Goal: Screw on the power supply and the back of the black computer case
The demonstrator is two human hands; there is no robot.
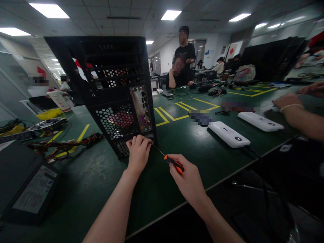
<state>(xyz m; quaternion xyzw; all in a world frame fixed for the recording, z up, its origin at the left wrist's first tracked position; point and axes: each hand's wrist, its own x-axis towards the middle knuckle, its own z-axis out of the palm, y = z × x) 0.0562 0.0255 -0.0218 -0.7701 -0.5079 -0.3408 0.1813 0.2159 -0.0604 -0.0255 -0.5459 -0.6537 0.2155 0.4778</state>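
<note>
A black computer case (149,77) stands upright on the green table, its rear panel turned towards me. Ports show on the metal I/O plate (142,108). At the lower right of that panel is my left hand (139,150), its fingers closed near the case edge; whatever they pinch is hidden. My right hand (186,172) is wrapped round the orange and black handle of a screwdriver (174,163). The thin shaft runs up and left to my left fingertips, close to the case's lower corner. Its tip is too small to make out.
Left lie a bundle of cables (68,143) and a dark power supply (30,189) with a label. Two white devices (229,134) sit right on the table (174,195), near its front edge. A co-worker's hands (291,101) are at far right; other people are farther back.
</note>
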